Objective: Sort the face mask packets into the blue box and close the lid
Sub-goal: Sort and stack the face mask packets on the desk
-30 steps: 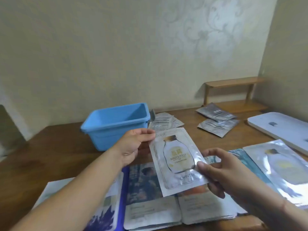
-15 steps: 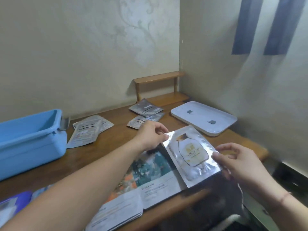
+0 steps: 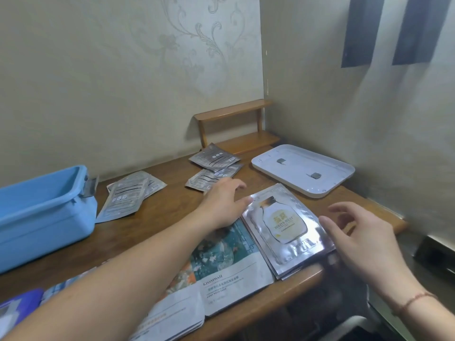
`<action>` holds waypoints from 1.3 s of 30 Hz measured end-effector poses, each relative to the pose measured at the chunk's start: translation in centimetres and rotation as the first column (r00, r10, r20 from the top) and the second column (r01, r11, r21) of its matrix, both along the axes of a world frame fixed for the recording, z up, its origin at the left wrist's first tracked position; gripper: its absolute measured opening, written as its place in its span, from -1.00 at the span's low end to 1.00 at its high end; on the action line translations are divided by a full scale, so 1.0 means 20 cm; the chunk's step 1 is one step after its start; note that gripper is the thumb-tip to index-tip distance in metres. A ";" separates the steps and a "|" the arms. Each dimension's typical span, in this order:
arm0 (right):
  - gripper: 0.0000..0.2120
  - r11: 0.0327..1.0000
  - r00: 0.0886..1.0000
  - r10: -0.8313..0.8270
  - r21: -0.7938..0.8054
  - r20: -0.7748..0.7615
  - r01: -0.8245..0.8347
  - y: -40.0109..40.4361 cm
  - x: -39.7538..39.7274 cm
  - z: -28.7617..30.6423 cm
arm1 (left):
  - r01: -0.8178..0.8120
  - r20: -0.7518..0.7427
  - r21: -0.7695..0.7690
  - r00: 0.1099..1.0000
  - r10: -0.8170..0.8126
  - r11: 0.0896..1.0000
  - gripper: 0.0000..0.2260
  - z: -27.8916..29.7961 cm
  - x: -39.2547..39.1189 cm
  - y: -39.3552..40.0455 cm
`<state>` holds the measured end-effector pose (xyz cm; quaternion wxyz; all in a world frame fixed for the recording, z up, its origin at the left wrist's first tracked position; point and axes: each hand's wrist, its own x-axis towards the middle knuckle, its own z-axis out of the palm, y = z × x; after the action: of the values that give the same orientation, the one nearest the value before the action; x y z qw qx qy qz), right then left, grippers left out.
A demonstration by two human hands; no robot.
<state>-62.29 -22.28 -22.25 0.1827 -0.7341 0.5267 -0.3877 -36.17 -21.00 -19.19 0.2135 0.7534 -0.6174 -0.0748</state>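
A silver "Bird's Nest" mask packet lies on top of a stack of like packets near the table's right front edge. My left hand rests beside its upper left corner, fingers relaxed and touching the foil edge. My right hand hovers just right of the packet with fingers spread, holding nothing. The blue box stands open at the left. Its white lid lies upside down at the back right. A teal and white packet lies left of the silver stack.
Dark grey packets lie at the back centre, pale grey ones beside the box. More packets, one blue-purple, line the front edge. A small wooden shelf stands in the corner. Walls close in behind and to the right.
The silver packet, held in both hands before, now lies on the stack at the right. Both hands have let go of it. The view has swung to the right.
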 end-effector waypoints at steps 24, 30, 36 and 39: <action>-0.28 0.866 0.903 0.280 -0.320 -0.327 -0.384 0.05 0.32 -0.07 | -0.400 0.220 0.304 0.912 0.345 0.864 -0.27 0.04 0.79 0.32; -0.37 0.784 0.882 0.399 -0.405 -0.251 -0.470 0.17 0.55 0.06 | -0.435 0.214 0.274 0.897 0.387 0.857 -0.63 -0.08 0.94 0.50; -0.38 0.761 0.841 0.451 -0.365 -0.297 -0.537 0.26 0.69 0.09 | -0.332 0.629 0.220 0.767 0.127 0.917 -0.71 -0.01 0.87 0.51; -0.42 0.768 0.827 0.450 -0.325 -0.337 -0.551 0.28 0.73 0.09 | -0.248 0.695 0.152 0.715 0.075 0.957 -0.73 0.03 0.83 0.55</action>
<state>-47.75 -16.75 -20.36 0.0574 -0.9109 0.2351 -0.3342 -19.51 -9.90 -18.65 -0.1128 0.7987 -0.5705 0.1542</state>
